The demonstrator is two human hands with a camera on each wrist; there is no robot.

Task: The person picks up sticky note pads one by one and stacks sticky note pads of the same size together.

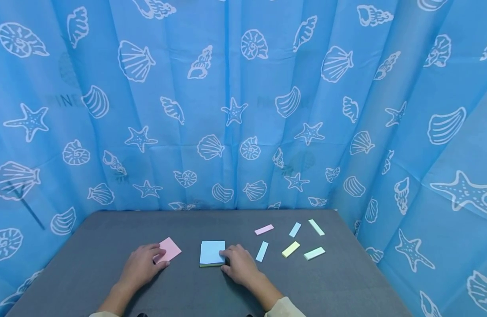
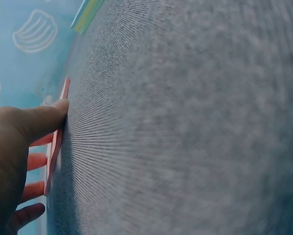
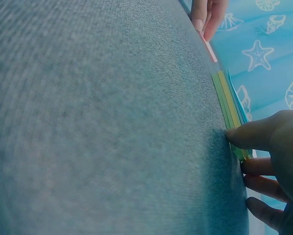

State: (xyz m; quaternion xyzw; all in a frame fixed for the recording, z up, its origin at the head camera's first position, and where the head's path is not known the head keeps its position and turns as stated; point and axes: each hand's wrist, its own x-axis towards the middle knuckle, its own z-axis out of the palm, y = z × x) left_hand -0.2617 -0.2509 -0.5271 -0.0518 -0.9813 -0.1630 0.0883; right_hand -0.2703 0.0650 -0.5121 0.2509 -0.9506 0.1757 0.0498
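A pink sticky note pad (image 1: 171, 249) lies on the left of the grey table. My left hand (image 1: 141, 265) holds its near left corner between thumb and fingers, and in the left wrist view the pad (image 2: 53, 156) shows edge-on, low over the cloth. To its right sits a squared stack of sticky note pads (image 1: 212, 252), light blue on top. The right wrist view shows green and yellow layers of this stack (image 3: 226, 100) underneath. With thumb and forefinger, my right hand (image 1: 241, 267) grips the stack's right side near the front corner.
Right of the stack lie several narrow sticky note strips: a pink one (image 1: 264, 229), blue ones (image 1: 262, 251), a yellow one (image 1: 290, 249) and pale green ones (image 1: 314, 253). A blue curtain (image 1: 235, 176) with white shells borders the grey table (image 1: 204, 290) behind and at the sides.
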